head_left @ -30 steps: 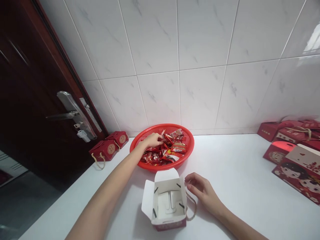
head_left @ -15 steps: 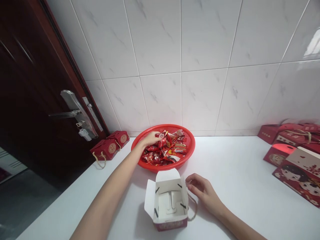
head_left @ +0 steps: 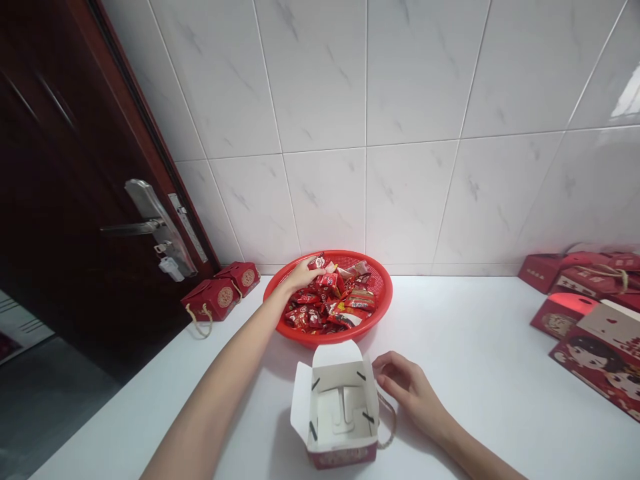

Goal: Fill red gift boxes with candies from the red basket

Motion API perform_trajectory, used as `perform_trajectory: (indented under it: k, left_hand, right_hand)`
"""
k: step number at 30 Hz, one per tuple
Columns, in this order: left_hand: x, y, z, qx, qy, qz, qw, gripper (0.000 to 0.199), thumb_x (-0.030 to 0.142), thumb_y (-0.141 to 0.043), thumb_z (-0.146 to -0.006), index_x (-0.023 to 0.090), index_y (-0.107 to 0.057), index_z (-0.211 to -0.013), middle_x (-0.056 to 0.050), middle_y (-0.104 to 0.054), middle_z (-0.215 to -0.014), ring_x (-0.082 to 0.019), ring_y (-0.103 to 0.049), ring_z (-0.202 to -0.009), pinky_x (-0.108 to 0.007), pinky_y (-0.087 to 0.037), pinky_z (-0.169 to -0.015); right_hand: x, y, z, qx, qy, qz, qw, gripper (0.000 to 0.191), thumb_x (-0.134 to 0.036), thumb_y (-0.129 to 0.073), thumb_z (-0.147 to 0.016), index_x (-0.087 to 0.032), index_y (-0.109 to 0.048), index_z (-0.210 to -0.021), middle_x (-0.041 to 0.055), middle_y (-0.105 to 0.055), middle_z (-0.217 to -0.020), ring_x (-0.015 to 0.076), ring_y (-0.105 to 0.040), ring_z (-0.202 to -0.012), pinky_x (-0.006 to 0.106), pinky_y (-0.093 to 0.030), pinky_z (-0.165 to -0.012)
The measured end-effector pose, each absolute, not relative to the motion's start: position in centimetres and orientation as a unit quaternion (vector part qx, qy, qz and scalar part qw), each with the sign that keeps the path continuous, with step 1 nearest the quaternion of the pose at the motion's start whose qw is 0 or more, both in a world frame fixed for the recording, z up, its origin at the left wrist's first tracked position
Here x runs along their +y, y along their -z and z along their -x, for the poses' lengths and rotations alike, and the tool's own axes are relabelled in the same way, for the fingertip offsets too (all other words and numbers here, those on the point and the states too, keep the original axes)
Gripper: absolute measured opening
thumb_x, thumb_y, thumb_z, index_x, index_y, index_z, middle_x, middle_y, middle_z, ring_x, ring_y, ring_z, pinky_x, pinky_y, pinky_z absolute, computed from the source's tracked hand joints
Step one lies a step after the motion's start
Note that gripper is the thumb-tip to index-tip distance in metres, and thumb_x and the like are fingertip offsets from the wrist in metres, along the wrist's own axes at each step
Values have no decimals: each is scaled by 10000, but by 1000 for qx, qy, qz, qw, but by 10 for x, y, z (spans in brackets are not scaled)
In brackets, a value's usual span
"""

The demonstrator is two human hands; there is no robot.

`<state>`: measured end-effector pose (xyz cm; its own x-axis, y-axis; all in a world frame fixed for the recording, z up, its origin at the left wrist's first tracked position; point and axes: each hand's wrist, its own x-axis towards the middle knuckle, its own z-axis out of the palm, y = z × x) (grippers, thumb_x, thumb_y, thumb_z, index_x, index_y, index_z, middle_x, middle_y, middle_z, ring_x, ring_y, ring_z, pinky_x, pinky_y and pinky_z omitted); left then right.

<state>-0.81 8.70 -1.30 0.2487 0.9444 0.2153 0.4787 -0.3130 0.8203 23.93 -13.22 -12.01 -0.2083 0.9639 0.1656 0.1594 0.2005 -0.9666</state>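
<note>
"What has just changed at your left hand (head_left: 301,275)?"

"I have shifted it slightly toward the back-left of the red basket (head_left: 385,313). A second ago its fingers were reaching in among the wrapped packets (head_left: 307,316); now they are narrowed, and I take it that one dark red packet (head_left: 319,262) is pinched between them and my thumb. It is over the basket, near the rear rim."

"And your right hand (head_left: 417,393)?"

"It stays where it was, just beside the white-lined box (head_left: 343,457), near its rope handle (head_left: 392,427). The fingers are loosely curled, with a gap to the thumb. I see nothing in them; whether a fingertip touches the box, I cannot tell."

"What does that mean for the work?"

"As I judge it, one packet is now separated from the pile, while the box is unchanged: upright on the white table (head_left: 460,333), top flaps raised, its folded base visible inside."
</note>
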Motion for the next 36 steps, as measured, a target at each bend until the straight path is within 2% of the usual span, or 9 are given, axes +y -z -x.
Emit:
perform_trajectory:
  k: [6,13,17,21,25,28,30,33,36]
  left_hand:
    - [90,15,7,494,-385,-708,326,425,246,-644,-736,171,-690,-1152,-30,-778,-1008,-209,-709,-863,-275,-560,-735]
    - [93,16,6,509,-408,-689,316,490,136,-599,-746,197,-691,-1224,-25,-764,-1173,-204,-704,-1010,-259,-558,-843]
    - [93,15,5,510,-417,-682,319,483,98,-610,-739,169,-702,-1208,-49,-764,-1183,-217,-701,-1023,-271,-552,-870]
    - [96,15,5,499,-428,-678,329,462,102,-635,-723,166,-721,-1172,-53,-756,-1202,-234,-680,-1093,-287,-532,-937]
    - [98,15,7,476,-440,-676,350,490,120,-688,-677,177,-726,-1162,-66,-747,-1219,-255,-647,-1163,-325,-498,-1012]
    - [99,15,8,453,-446,-678,368,463,131,-704,-650,173,-738,-1110,-74,-752,-1188,-264,-645,-1156,-353,-486,-1026]
    - [100,15,9,437,-448,-680,381,433,141,-700,-644,165,-740,-1075,-75,-756,-1162,-262,-651,-1131,-361,-487,-1015]
    - [100,14,8,416,-448,-680,404,376,188,-710,-646,159,-739,-1020,-74,-765,-1090,-249,-668,-1067,-354,-502,-969]
    - [97,13,6,398,-435,-679,437,261,307,-734,-669,154,-728,-881,-68,-771,-918,-237,-696,-908,-346,-534,-863]
  right_hand:
    - [-132,121,-240,-638,-452,441,441,285,-468,-617,-902,-189,-661,-940,95,-713,-980,252,-638,-897,389,-512,-824]
    - [-134,125,-240,-644,-425,455,444,289,-465,-592,-911,-190,-657,-969,83,-715,-930,244,-662,-867,368,-527,-801]
    - [-136,108,-242,-693,-275,428,511,179,-344,-542,-951,-213,-659,-982,56,-702,-845,214,-664,-789,339,-536,-744]
    - [-108,63,-234,-744,-124,345,559,131,-198,-528,-948,-242,-631,-1015,66,-711,-919,211,-668,-819,332,-546,-720]
    - [-47,22,-206,-793,-47,374,479,219,-156,-529,-901,-232,-633,-1078,111,-700,-1109,277,-643,-1074,420,-526,-901]
    - [-7,6,-179,-813,-24,464,351,288,-139,-598,-856,-183,-637,-1137,153,-669,-1225,311,-620,-1101,452,-472,-955]
    - [9,1,-164,-813,-46,495,302,336,-128,-664,-806,-179,-648,-1137,158,-678,-1203,330,-608,-1110,449,-445,-962]
    - [18,1,-152,-802,-96,506,303,385,-71,-696,-735,-188,-666,-1101,153,-706,-1117,334,-616,-1087,418,-434,-933]
    - [23,5,-155,-782,-148,501,340,344,-57,-633,-747,-194,-675,-1059,128,-726,-1055,303,-649,-1003,385,-444,-864]
